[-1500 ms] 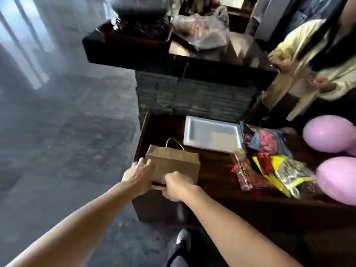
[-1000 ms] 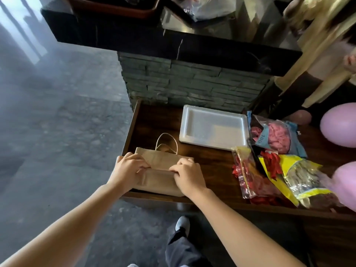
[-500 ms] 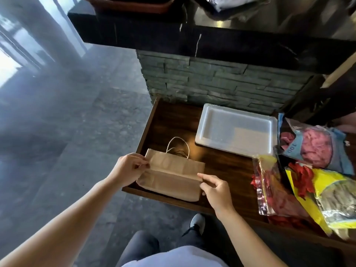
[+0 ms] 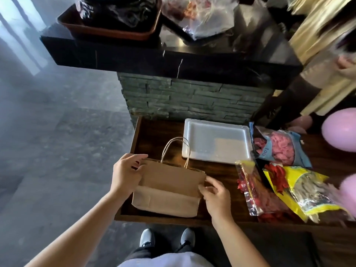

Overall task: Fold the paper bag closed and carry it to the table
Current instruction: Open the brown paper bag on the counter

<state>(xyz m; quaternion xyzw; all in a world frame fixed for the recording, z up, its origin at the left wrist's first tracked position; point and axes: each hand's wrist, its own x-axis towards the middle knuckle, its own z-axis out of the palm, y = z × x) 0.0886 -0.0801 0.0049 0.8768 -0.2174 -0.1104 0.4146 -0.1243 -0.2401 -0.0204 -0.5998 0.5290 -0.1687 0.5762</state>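
Fingers of our left hand and right hand pinched opposite edges of the bag, apparently steadying its crease on the table.

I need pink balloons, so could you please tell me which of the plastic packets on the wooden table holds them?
The blue-edged clear packet marked 100, beside the white foam tray; the others hold red or yellow-wrapped contents.
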